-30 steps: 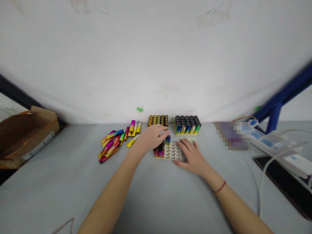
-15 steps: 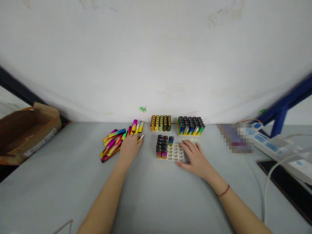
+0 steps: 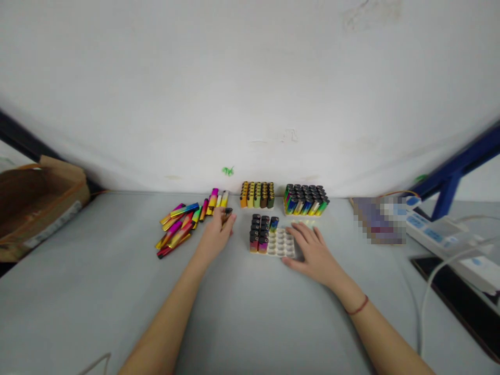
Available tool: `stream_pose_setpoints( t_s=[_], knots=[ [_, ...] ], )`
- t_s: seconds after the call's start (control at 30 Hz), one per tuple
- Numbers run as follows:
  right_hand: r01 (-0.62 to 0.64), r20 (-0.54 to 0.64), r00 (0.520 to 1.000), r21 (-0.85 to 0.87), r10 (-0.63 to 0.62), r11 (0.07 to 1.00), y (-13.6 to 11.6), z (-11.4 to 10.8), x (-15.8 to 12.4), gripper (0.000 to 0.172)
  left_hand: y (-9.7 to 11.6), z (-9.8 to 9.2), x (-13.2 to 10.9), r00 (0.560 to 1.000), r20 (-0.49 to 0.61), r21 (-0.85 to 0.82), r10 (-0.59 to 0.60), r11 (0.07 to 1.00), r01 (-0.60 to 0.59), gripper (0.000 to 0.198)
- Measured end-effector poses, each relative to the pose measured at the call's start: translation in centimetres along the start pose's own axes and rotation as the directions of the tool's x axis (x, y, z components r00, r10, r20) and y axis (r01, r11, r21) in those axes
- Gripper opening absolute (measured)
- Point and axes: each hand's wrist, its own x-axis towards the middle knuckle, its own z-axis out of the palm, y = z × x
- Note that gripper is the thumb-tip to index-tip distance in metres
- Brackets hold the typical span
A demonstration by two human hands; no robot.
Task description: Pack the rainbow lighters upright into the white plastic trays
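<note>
My left hand (image 3: pixel 214 237) is closed around a lighter (image 3: pixel 228 211), whose dark top pokes out past the fingers; its body is mostly hidden. To the left of that hand lies a loose heap of shiny coloured lighters (image 3: pixel 180 233). In front of me a white tray with holes (image 3: pixel 280 245) carries upright lighters in its left columns (image 3: pixel 258 234), and a blue one (image 3: pixel 274 224) stands at the back of the third column. Resting at the tray's right edge, my right hand (image 3: pixel 315 256) has its fingers spread and grips no lighter.
Two full blocks of upright lighters, one yellow to dark (image 3: pixel 257 195) and one black-topped (image 3: pixel 306 199), stand near the wall. A cardboard box (image 3: pixel 42 208) is at far left. Power strips (image 3: pixel 441 237), a white cable (image 3: pixel 425 302) and a dark flat device (image 3: pixel 461 302) lie right.
My left hand has pulled away from the heap, slightly right, with a lighter now in its fingers. My right hand stays at the tray's edge. The view has shifted a little.
</note>
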Motion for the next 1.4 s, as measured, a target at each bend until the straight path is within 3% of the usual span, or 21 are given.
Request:
stream_pose_setpoints(
  t_s=[0.07, 0.13, 0.3, 0.67, 0.87, 1.13, 1.4],
  knots=[
    [-0.001, 0.009, 1.000, -0.003, 0.001, 1.000, 0.0, -0.1, 0.0, 0.069, 0.2, 0.9, 0.0, 0.999, 0.031, -0.264, -0.032, 0.964, 0.039, 0.034],
    [-0.005, 0.013, 1.000, -0.008, 0.005, 1.000, 0.0, -0.1, 0.0, 0.068, 0.5, 1.8, 0.0, 0.989, 0.104, -0.485, -0.104, 0.863, 0.141, 0.041],
    [-0.004, 0.007, 1.000, -0.007, 0.004, 1.000, 0.0, -0.1, -0.1, 0.066, 1.4, 3.0, -0.6, 0.951, 0.235, -0.702, -0.201, 0.642, 0.309, 0.043],
    [-0.002, 0.006, 1.000, -0.011, 0.002, 1.000, 0.2, 0.1, -0.1, 0.067, 1.7, 3.1, -1.1, 0.924, 0.294, -0.748, -0.243, 0.543, 0.381, 0.043],
    [-0.003, 0.009, 1.000, -0.014, 0.003, 1.000, 0.2, 0.1, -0.1, 0.067, 2.0, 3.0, -1.2, 0.923, 0.268, -0.782, -0.276, 0.497, 0.376, 0.035],
    [-0.001, 0.008, 1.000, -0.013, 0.001, 1.000, 0.3, 0.2, -0.1, 0.067, 1.8, 3.0, -1.3, 0.929, 0.236, -0.812, -0.284, 0.468, 0.349, 0.037],
    [0.002, 0.003, 1.000, -0.006, -0.002, 1.000, 0.4, 0.4, -0.1, 0.067, 2.0, 3.0, -1.3, 0.918, 0.269, -0.789, -0.290, 0.480, 0.383, 0.037]
  ],
)
